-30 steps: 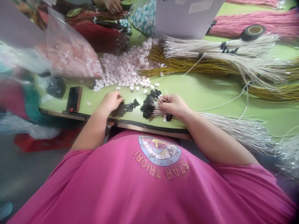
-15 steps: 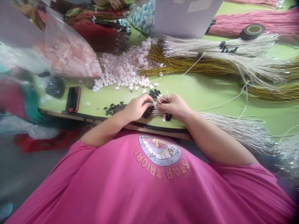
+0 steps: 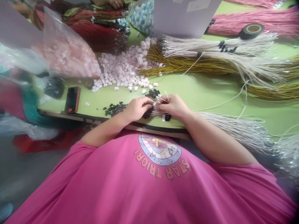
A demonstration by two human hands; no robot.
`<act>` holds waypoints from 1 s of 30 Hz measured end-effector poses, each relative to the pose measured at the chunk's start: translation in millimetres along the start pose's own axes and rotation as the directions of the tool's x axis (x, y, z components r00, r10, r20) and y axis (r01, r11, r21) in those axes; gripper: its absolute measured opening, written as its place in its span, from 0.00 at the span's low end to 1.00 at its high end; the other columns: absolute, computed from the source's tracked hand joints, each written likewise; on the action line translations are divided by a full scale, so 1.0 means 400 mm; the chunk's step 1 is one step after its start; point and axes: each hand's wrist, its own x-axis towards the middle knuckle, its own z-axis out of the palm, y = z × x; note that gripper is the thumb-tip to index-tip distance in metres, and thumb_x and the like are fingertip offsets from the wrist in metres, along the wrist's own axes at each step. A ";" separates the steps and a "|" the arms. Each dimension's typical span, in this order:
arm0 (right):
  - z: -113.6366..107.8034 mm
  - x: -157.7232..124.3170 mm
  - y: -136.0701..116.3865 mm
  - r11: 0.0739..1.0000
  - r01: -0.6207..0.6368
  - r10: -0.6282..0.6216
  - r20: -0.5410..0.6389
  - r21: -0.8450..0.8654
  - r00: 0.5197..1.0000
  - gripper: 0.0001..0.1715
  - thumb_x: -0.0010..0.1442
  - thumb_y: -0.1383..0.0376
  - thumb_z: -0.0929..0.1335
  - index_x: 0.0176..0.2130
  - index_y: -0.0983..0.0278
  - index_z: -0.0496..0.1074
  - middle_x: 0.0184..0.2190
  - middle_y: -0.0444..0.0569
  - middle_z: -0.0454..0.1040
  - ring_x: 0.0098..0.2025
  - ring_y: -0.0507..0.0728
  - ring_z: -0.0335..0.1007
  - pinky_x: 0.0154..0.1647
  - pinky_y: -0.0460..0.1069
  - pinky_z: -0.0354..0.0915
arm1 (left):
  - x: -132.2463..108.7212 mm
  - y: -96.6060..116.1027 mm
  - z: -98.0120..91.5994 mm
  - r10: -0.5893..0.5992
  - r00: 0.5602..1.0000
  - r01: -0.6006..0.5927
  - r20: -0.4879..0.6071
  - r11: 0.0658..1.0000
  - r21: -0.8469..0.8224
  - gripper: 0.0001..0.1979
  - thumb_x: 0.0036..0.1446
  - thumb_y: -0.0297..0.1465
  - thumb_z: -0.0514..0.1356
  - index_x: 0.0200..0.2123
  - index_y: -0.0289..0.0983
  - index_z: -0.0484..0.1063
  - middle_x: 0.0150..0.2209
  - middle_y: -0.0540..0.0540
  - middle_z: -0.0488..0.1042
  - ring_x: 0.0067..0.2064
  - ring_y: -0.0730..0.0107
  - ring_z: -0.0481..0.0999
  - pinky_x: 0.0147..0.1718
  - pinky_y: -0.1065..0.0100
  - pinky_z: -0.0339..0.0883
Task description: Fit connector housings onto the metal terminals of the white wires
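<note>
My right hand (image 3: 172, 104) is closed in a pinch on a thin white wire (image 3: 166, 95), whose free end sticks up above the fingers. Almost touching it, my left hand (image 3: 139, 108) has thumb and forefinger brought together; whatever lies between them is too small to make out. Around and under the fingertips is a bunch of white wires with black connectors (image 3: 153, 93). A heap of loose black connectors (image 3: 114, 109) lies left of my left hand. White wires (image 3: 235, 129) stretch away to the right beside my right forearm.
White connectors (image 3: 126, 67) are heaped behind my hands, beside a clear bag of pinkish pieces (image 3: 70, 56). A phone (image 3: 73, 99) lies at left. Yellow wires (image 3: 205, 66), white bundles (image 3: 217, 45) and a black tape roll (image 3: 252, 30) lie back right. Another person's hand (image 3: 116, 3) shows at the top.
Both hands stay in nearly the same place. The left thumb and fingers have shifted slightly, and the wire end above my right hand leans a little further left.
</note>
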 end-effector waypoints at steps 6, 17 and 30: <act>0.001 0.002 0.002 1.000 0.001 -0.001 -0.014 0.001 1.000 0.07 0.46 0.64 0.67 0.24 0.67 0.71 0.18 0.42 0.67 0.22 0.49 0.61 0.23 0.45 0.57 | 0.001 -0.006 0.002 -0.004 1.000 0.004 -0.020 1.000 0.001 0.08 0.55 0.28 0.60 0.38 0.37 0.76 0.38 0.47 0.79 0.39 0.68 0.77 0.43 0.65 0.69; 0.008 0.003 0.003 0.998 0.005 -0.006 -0.014 -0.068 1.000 0.08 0.46 0.64 0.67 0.24 0.68 0.72 0.18 0.42 0.67 0.22 0.49 0.60 0.22 0.44 0.56 | 0.001 -0.008 0.008 0.094 0.995 -0.092 -0.028 0.993 0.069 0.07 0.56 0.27 0.60 0.38 0.37 0.77 0.37 0.47 0.79 0.39 0.68 0.77 0.41 0.67 0.69; -0.005 0.001 -0.008 0.990 -0.041 0.047 0.043 -0.136 0.998 0.10 0.47 0.61 0.66 0.23 0.66 0.70 0.17 0.41 0.65 0.21 0.49 0.58 0.22 0.45 0.53 | 0.006 -0.010 0.027 0.183 0.983 -0.179 -0.005 0.965 0.191 0.07 0.56 0.27 0.60 0.38 0.36 0.77 0.36 0.46 0.79 0.37 0.68 0.77 0.38 0.67 0.70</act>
